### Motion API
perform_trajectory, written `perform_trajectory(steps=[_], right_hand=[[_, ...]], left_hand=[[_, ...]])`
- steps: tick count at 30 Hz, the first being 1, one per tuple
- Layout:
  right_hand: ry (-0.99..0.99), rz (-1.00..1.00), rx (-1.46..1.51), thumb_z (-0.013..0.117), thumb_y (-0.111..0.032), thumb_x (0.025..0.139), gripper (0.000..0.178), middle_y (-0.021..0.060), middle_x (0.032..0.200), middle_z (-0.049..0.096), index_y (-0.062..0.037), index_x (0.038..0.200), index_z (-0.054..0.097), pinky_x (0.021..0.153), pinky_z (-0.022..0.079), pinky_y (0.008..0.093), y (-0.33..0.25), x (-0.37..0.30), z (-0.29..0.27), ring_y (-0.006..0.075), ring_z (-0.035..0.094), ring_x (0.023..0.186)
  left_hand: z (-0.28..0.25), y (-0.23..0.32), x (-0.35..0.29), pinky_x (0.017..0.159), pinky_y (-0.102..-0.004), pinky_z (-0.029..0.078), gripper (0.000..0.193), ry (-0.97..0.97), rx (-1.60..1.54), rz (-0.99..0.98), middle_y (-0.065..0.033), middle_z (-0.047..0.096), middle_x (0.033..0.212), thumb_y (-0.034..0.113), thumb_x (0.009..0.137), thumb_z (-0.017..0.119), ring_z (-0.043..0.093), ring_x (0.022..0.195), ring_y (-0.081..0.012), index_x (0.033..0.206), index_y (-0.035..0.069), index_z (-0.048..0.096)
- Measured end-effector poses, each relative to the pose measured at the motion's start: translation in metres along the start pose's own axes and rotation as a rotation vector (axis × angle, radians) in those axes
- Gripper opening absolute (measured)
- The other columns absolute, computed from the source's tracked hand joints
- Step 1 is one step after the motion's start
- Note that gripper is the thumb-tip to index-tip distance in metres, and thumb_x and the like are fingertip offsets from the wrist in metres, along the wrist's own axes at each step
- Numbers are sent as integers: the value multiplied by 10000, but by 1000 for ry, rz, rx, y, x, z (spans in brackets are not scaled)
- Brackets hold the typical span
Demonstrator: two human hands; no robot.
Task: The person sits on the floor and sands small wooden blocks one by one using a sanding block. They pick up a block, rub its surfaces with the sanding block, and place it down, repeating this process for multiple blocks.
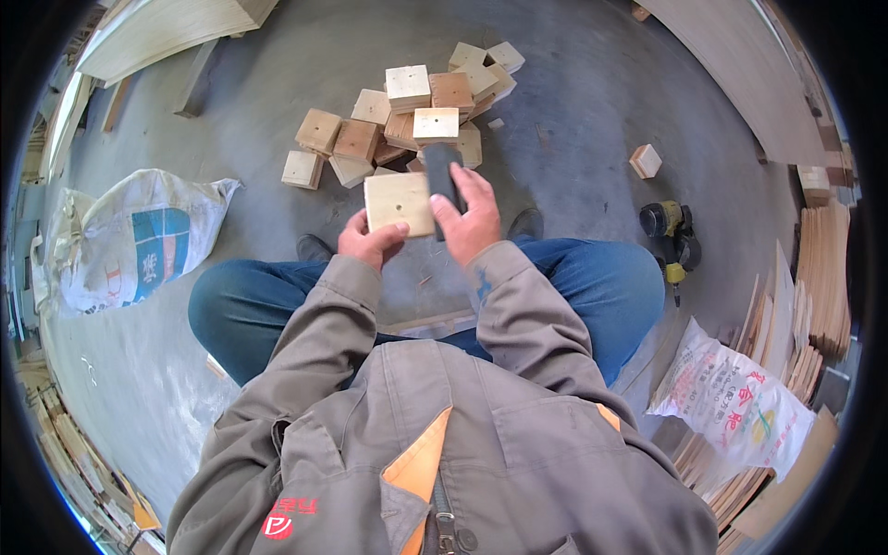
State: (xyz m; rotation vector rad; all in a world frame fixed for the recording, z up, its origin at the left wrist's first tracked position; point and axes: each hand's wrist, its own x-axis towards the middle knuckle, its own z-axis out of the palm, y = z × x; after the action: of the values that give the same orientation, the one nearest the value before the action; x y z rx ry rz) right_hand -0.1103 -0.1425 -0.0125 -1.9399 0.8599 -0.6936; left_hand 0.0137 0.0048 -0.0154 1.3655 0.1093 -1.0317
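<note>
My left hand (372, 239) grips a pale square wooden block (400, 205) by its lower left edge, thumb on the face, which has a small hole at its middle. Held in my right hand (470, 215) is a dark grey, flat, oblong block (444, 180), its long side against the wooden block's right edge. Its exact kind I cannot make out. Just beyond my hands lies a loose heap of similar wooden blocks (407, 85), some pale and some browner, several with a hole in the face.
One wooden block (646, 162) lies apart on the right, near a yellow and black cordless power tool (668, 227). White printed sacks lie at the left (148, 245) and lower right (731, 398). Stacked wood strips (823, 277) line the right; large boards (176, 37) stand at the upper left.
</note>
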Motion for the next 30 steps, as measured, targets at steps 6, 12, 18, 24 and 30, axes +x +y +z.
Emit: perform_trajectory(steps=[6, 12, 18, 24, 30], right_hand=[[-60, 48, 102, 721, -239, 950, 607, 254, 1446, 521, 26, 1463, 533, 1173, 393, 417, -7, -15, -11, 374, 514, 1353], [-39, 113, 276, 725, -226, 958, 599, 238, 1463, 507, 19, 1469, 531, 1171, 392, 409, -15, -17, -10, 353, 508, 1369], [-95, 4, 171, 724, -255, 957, 602, 256, 1455, 517, 23, 1458, 540, 1165, 398, 415, -26, -24, -1, 365, 508, 1364], [1, 224, 421, 733, -220, 948, 583, 220, 1445, 554, 13, 1452, 557, 1144, 425, 393, 3, 6, -6, 330, 554, 1328], [-160, 20, 247, 724, -202, 939, 592, 258, 1455, 535, 36, 1452, 546, 1171, 393, 402, -21, -30, -8, 360, 530, 1354]], left_hand=[[2, 9, 4, 936, -409, 595, 577, -57, -96, 20, -119, 690, 1215, 146, 795, 806, 709, 1051, -268, 1314, 25, 584], [-6, 9, 16, 926, -423, 602, 572, 94, -182, 9, -142, 686, 1212, 157, 817, 794, 704, 1056, -289, 1327, 17, 577], [-8, 3, 15, 892, -385, 610, 540, 22, -96, 33, -122, 704, 1168, 140, 823, 780, 709, 1035, -248, 1317, 23, 596], [12, -6, 0, 901, -380, 583, 660, -78, -69, -49, -114, 704, 1159, 103, 753, 854, 708, 979, -235, 1345, -10, 583], [-8, 12, 22, 892, -425, 611, 560, 83, -161, 12, -135, 692, 1168, 119, 802, 787, 710, 1023, -300, 1311, 14, 576]])
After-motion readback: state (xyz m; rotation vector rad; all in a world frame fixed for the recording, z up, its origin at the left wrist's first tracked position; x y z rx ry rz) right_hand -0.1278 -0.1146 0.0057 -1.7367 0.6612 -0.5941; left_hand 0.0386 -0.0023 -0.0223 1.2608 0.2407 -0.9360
